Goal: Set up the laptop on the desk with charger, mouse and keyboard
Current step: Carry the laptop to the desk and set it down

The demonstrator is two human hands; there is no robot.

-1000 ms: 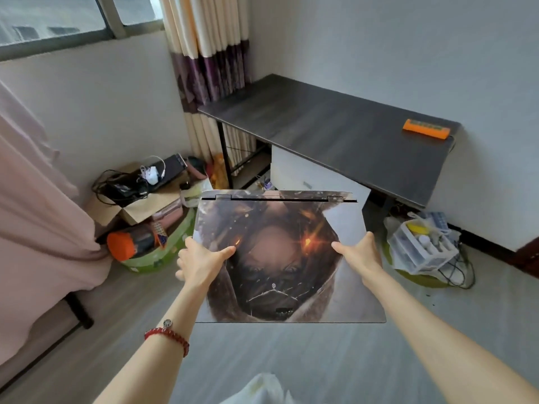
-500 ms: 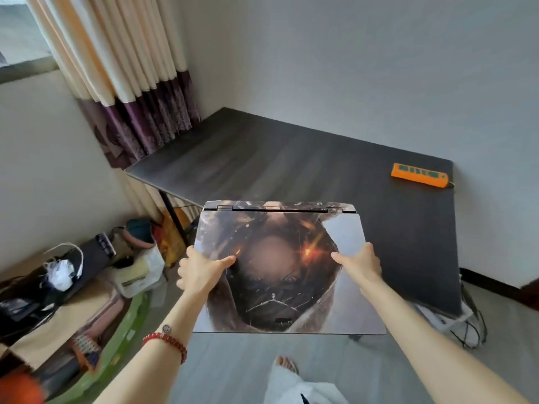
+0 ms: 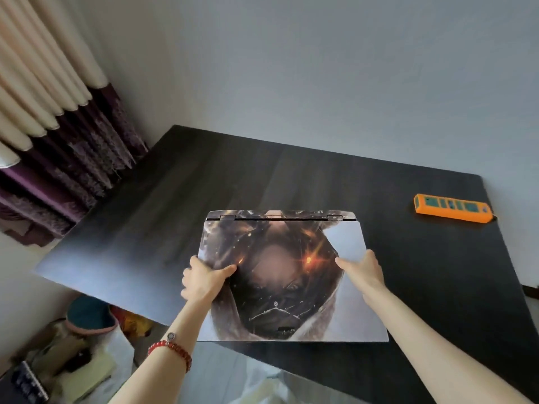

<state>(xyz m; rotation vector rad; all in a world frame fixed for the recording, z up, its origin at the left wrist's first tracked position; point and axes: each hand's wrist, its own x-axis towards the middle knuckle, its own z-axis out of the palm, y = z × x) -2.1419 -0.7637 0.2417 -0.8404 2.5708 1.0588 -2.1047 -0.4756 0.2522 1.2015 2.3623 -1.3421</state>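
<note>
Both hands (image 3: 204, 279) (image 3: 361, 272) gripping closed laptop (image 3: 291, 287) over dark desk (image 3: 145, 217), orange power strip (image 3: 452, 211) far right.

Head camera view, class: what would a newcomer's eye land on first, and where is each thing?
First, the closed laptop with a dark printed picture on its lid, held level over the near part of the dark wooden desk, the left hand and right hand gripping its side edges. Next, the orange power strip lying at the desk's far right. Cream and purple curtains hang at the left.

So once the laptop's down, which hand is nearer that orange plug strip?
The right hand, probably. It grips the closed laptop on the side facing the orange power strip at the desk's far right.
</note>
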